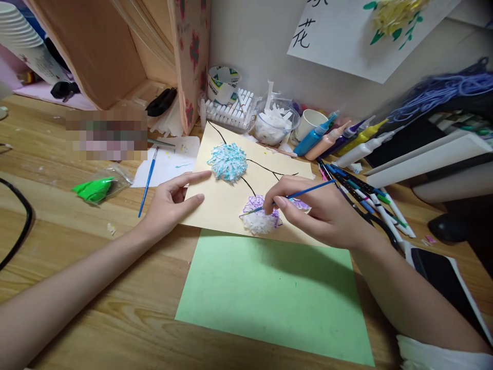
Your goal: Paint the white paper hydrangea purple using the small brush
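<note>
My right hand pinches a thin blue paintbrush, its tip touching a white paper flower partly coloured purple along its upper and right edges. That flower is on a cream sheet with black drawn stems. A second flower, blue and white, stands higher up on the same sheet. Another purple flower is mostly hidden behind my right hand. My left hand rests at the sheet's left edge, thumb and index finger apart, the index fingertip by the blue flower.
A green sheet lies under the cream one's lower edge. Another blue brush rests on a white scrap at left. Behind stand a bowl of paper strips, a paper cup and paint bottles. Pens lie at right.
</note>
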Demonstrator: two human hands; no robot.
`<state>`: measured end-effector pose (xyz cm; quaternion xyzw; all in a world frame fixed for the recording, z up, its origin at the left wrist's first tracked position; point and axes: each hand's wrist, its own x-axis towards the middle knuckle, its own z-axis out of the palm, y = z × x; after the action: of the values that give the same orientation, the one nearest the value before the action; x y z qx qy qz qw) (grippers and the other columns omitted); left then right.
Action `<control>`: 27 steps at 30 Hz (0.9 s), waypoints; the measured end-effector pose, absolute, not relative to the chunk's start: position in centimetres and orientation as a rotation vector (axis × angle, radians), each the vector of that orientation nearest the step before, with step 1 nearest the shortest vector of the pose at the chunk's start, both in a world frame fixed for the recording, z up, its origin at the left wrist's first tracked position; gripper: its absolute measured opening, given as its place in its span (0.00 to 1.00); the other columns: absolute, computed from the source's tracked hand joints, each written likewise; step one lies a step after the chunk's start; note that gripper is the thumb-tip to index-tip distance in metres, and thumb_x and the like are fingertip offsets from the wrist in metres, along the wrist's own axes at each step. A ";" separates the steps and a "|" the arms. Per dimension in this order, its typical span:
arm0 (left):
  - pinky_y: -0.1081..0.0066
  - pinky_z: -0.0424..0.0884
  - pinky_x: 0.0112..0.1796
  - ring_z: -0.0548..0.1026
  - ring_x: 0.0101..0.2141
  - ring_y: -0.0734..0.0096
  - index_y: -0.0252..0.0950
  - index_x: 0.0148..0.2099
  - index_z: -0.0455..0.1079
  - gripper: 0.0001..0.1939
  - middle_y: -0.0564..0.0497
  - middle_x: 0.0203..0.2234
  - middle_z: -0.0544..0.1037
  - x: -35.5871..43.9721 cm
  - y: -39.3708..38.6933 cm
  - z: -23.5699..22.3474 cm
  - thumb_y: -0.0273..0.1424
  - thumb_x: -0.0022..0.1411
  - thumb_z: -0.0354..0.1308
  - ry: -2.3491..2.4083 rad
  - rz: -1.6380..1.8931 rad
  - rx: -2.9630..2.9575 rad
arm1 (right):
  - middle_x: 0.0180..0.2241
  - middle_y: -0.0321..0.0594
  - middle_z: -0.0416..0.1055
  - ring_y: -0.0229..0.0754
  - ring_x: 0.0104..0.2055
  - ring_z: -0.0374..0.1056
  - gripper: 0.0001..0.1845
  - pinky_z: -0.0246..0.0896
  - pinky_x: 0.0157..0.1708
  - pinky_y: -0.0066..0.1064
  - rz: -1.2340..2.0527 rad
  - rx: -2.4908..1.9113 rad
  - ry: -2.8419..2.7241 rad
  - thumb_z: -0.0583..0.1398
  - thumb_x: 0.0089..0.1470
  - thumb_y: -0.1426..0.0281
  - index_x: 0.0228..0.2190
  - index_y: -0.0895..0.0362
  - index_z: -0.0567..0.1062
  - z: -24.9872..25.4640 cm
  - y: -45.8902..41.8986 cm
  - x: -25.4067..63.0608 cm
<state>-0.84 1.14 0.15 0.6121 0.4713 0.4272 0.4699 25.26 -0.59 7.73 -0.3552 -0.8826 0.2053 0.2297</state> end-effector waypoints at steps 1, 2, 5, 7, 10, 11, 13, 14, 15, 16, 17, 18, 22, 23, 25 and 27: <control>0.59 0.68 0.55 0.71 0.55 0.54 0.40 0.52 0.75 0.22 0.48 0.52 0.77 -0.8 1.1 0.1 0.35 0.54 0.66 1.154 1.048 1.503 | 0.28 0.37 0.74 0.35 0.29 0.69 0.10 0.61 0.31 0.27 0.567 -0.982 -2.427 0.52 0.61 0.73 0.32 0.55 0.72 7.7 -0.6 25.3; 0.60 0.68 0.55 0.71 0.55 0.54 0.40 0.52 0.75 0.22 0.48 0.52 0.77 -0.9 1.1 0.1 0.35 0.54 0.66 1.155 1.049 1.506 | 0.28 0.37 0.74 0.35 0.29 0.69 0.10 0.61 0.31 0.28 0.570 -0.986 -2.425 0.52 0.61 0.73 0.32 0.55 0.72 7.8 -0.6 25.3; 0.61 0.69 0.55 0.71 0.55 0.54 0.40 0.52 0.75 0.22 0.49 0.52 0.77 -0.9 1.1 0.1 0.35 0.54 0.66 1.162 1.049 1.522 | 0.29 0.36 0.75 0.35 0.29 0.69 0.10 0.62 0.30 0.27 0.589 -0.997 -2.405 0.52 0.61 0.73 0.32 0.54 0.73 7.8 -0.5 25.3; 0.60 0.69 0.54 0.71 0.55 0.54 0.41 0.52 0.75 0.22 0.49 0.53 0.77 -1.0 1.2 0.0 0.35 0.54 0.65 1.168 1.043 1.536 | 0.29 0.36 0.75 0.35 0.29 0.69 0.10 0.62 0.30 0.26 0.599 -1.001 -2.387 0.52 0.60 0.72 0.32 0.54 0.72 7.8 -0.5 25.3; 0.59 0.70 0.53 0.72 0.55 0.53 0.41 0.53 0.75 0.22 0.48 0.53 0.77 -1.0 1.2 0.0 0.37 0.55 0.64 1.188 1.031 1.575 | 0.28 0.36 0.75 0.34 0.28 0.69 0.10 0.62 0.29 0.25 0.592 -1.007 -2.379 0.52 0.60 0.72 0.31 0.55 0.73 7.9 -0.5 25.3; 0.59 0.71 0.53 0.72 0.54 0.53 0.41 0.53 0.75 0.22 0.48 0.53 0.77 -1.0 1.2 0.0 0.37 0.56 0.64 1.194 1.027 1.587 | 0.28 0.36 0.75 0.34 0.28 0.69 0.10 0.62 0.29 0.25 0.590 -1.009 -2.379 0.52 0.60 0.72 0.31 0.55 0.73 7.9 -0.5 25.3; 0.59 0.71 0.53 0.72 0.54 0.52 0.41 0.53 0.75 0.22 0.48 0.53 0.77 -1.0 1.2 0.0 0.37 0.56 0.64 1.199 1.025 1.591 | 0.28 0.36 0.75 0.34 0.28 0.70 0.10 0.62 0.29 0.26 0.592 -1.018 -2.379 0.52 0.60 0.72 0.31 0.54 0.73 7.9 -0.5 25.3; 0.59 0.71 0.53 0.72 0.55 0.52 0.41 0.53 0.75 0.22 0.48 0.53 0.77 -1.0 1.2 0.1 0.37 0.55 0.64 1.196 1.026 1.581 | 0.28 0.36 0.75 0.35 0.29 0.70 0.10 0.62 0.29 0.26 0.596 -1.023 -2.379 0.52 0.60 0.72 0.31 0.54 0.73 7.9 -0.5 25.3; 0.59 0.70 0.53 0.71 0.55 0.53 0.41 0.53 0.75 0.22 0.48 0.53 0.77 -1.0 1.2 0.1 0.37 0.55 0.64 1.192 1.026 1.566 | 0.29 0.36 0.75 0.35 0.29 0.70 0.10 0.62 0.30 0.26 0.600 -1.028 -2.381 0.52 0.61 0.72 0.31 0.54 0.73 7.9 -0.5 25.3; 0.59 0.70 0.54 0.71 0.55 0.53 0.41 0.53 0.75 0.22 0.48 0.53 0.77 -1.0 1.1 0.1 0.36 0.55 0.65 1.188 1.026 1.550 | 0.29 0.36 0.75 0.35 0.29 0.70 0.10 0.63 0.30 0.26 0.602 -1.033 -2.383 0.52 0.61 0.72 0.31 0.54 0.73 7.9 -0.5 25.3; 0.59 0.70 0.54 0.71 0.55 0.53 0.41 0.53 0.75 0.22 0.48 0.53 0.77 -1.0 1.1 0.1 0.36 0.54 0.65 1.186 1.026 1.537 | 0.29 0.36 0.76 0.35 0.29 0.70 0.10 0.62 0.30 0.26 0.604 -1.037 -2.385 0.52 0.61 0.71 0.31 0.54 0.72 7.8 -0.5 25.3; 0.59 0.69 0.54 0.71 0.55 0.53 0.40 0.53 0.75 0.22 0.48 0.53 0.77 -1.0 1.1 0.1 0.35 0.54 0.65 1.184 1.027 1.528 | 0.29 0.36 0.75 0.34 0.29 0.70 0.10 0.62 0.30 0.26 0.605 -1.043 -2.386 0.52 0.61 0.71 0.31 0.54 0.72 7.8 -0.5 25.3; 0.61 0.69 0.54 0.71 0.55 0.54 0.40 0.52 0.75 0.22 0.49 0.53 0.77 -0.9 1.1 0.2 0.34 0.54 0.65 1.185 1.031 1.518 | 0.28 0.35 0.75 0.34 0.27 0.69 0.11 0.61 0.29 0.26 0.600 -1.057 -2.384 0.51 0.62 0.70 0.31 0.54 0.72 7.7 -0.5 25.3; 0.61 0.70 0.53 0.71 0.55 0.55 0.40 0.52 0.75 0.22 0.50 0.53 0.77 -0.9 1.1 0.2 0.34 0.54 0.65 1.185 1.033 1.516 | 0.28 0.35 0.75 0.34 0.27 0.69 0.12 0.61 0.29 0.26 0.596 -1.059 -2.386 0.51 0.62 0.70 0.31 0.54 0.72 7.7 -0.5 25.3; 0.62 0.70 0.53 0.71 0.55 0.55 0.41 0.52 0.75 0.21 0.50 0.53 0.77 -0.9 1.1 0.2 0.34 0.54 0.65 1.184 1.033 1.510 | 0.27 0.35 0.75 0.34 0.27 0.69 0.12 0.61 0.28 0.26 0.583 -1.066 -2.389 0.51 0.62 0.70 0.31 0.55 0.72 7.7 -0.5 25.3; 0.62 0.70 0.52 0.72 0.54 0.55 0.40 0.52 0.75 0.21 0.50 0.52 0.77 -0.9 1.1 0.2 0.34 0.54 0.65 1.182 1.033 1.508 | 0.27 0.34 0.75 0.34 0.27 0.70 0.12 0.61 0.28 0.26 0.575 -1.076 -2.389 0.51 0.63 0.70 0.31 0.55 0.73 7.7 -0.5 25.3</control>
<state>-0.94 1.09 0.21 0.6138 0.4812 0.4205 0.4636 25.33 -0.49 7.73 -0.3906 -0.8672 0.2086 0.2278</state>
